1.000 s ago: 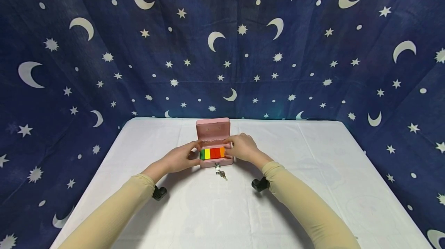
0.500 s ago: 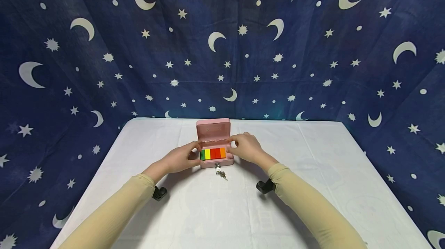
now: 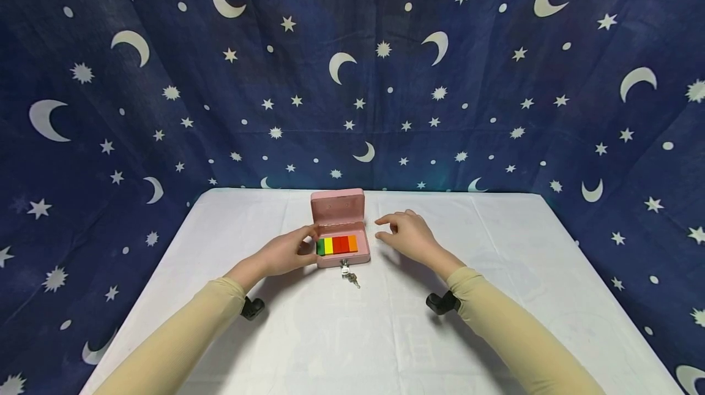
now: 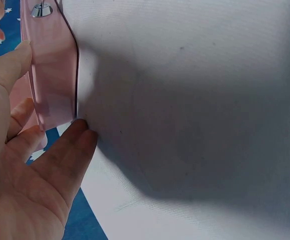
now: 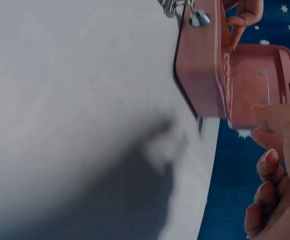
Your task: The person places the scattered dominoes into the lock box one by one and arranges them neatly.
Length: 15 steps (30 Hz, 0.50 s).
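A small pink metal cash box [image 3: 363, 254] stands on the table with its lid [image 3: 338, 207] raised. Inside it lies a row of coloured blocks [image 3: 339, 244], green, yellow, red and orange from left to right. My left hand [image 3: 281, 252] grips the box's left end, thumb at the front and fingers round the side and back, as the left wrist view [image 4: 27, 165] also shows. To the right of the box, my right hand [image 3: 410, 236] hovers apart from it with loosely bent fingers and nothing between them. Keys [image 3: 352, 278] hang from the lock at the front.
A white cloth [image 3: 358, 334] covers the table. Behind and on both sides hangs a dark blue curtain [image 3: 308, 101] with moons and stars. A black wrist mount [image 3: 252, 308] sits under the left wrist, and another black mount [image 3: 442, 303] under the right.
My right hand has drawn away from the orange block and out of the box to the right, its fingers empty. The left hand and the box have stayed in place.
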Available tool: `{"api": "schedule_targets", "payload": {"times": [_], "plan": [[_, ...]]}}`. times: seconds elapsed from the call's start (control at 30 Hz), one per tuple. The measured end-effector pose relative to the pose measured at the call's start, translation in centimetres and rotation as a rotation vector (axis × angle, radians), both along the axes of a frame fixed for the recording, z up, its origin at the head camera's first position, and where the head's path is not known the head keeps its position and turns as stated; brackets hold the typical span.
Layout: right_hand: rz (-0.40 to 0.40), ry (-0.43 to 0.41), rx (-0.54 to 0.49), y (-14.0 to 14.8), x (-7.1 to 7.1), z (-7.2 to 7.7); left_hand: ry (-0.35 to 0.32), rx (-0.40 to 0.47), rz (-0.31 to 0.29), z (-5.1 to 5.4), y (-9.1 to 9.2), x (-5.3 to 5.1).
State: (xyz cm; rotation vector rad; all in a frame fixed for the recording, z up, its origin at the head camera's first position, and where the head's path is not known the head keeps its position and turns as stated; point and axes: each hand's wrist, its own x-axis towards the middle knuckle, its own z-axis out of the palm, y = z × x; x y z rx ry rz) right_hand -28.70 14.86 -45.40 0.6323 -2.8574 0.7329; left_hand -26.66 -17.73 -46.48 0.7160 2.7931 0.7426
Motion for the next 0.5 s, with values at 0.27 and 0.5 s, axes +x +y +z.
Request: {"api": "schedule_targets", "payload": {"times": [0.27,0.5], "plan": [[-0.040,-0.002,-0.020,3.1,0.7,-0.1,-0.016,0.000,0.004,0.1,-0.1,0.0],[-0.072,-0.012,-0.032,5.3,1.2,-0.4,-0.014,0.003,0.014,0.1,0.1,0.0]]}}
